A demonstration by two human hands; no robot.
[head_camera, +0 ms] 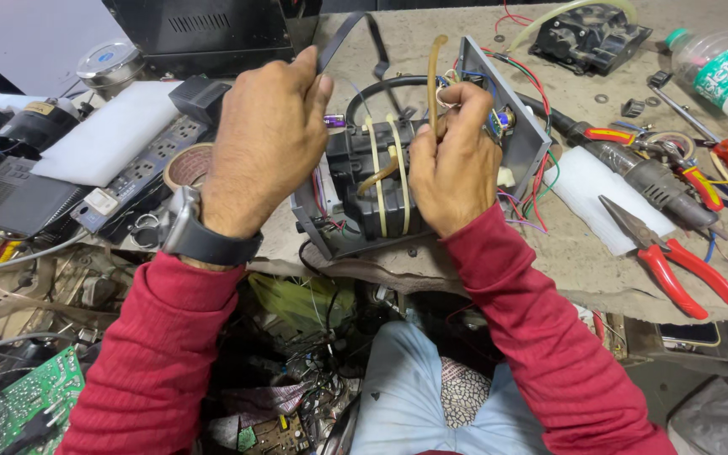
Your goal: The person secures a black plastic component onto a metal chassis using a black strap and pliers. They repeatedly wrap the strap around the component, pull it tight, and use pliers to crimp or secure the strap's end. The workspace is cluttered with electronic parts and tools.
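Observation:
An opened grey device (511,126) with a black pump block (372,190), coloured wires and pale rubber tubes sits at the near edge of the workbench. My left hand (267,139), with a dark watch on its wrist, grips the device's upper left side near a grey strap. My right hand (457,164) pinches a yellowish rubber tube (434,72) that stands up from the black block.
Red-handled pliers (676,261), a soldering gun (642,173) and screwdrivers lie on the right. A plastic bottle (722,67) stands far right, another black pump (587,34) at the back. A power strip (141,168), tape roll (185,164) and circuit boards crowd the left.

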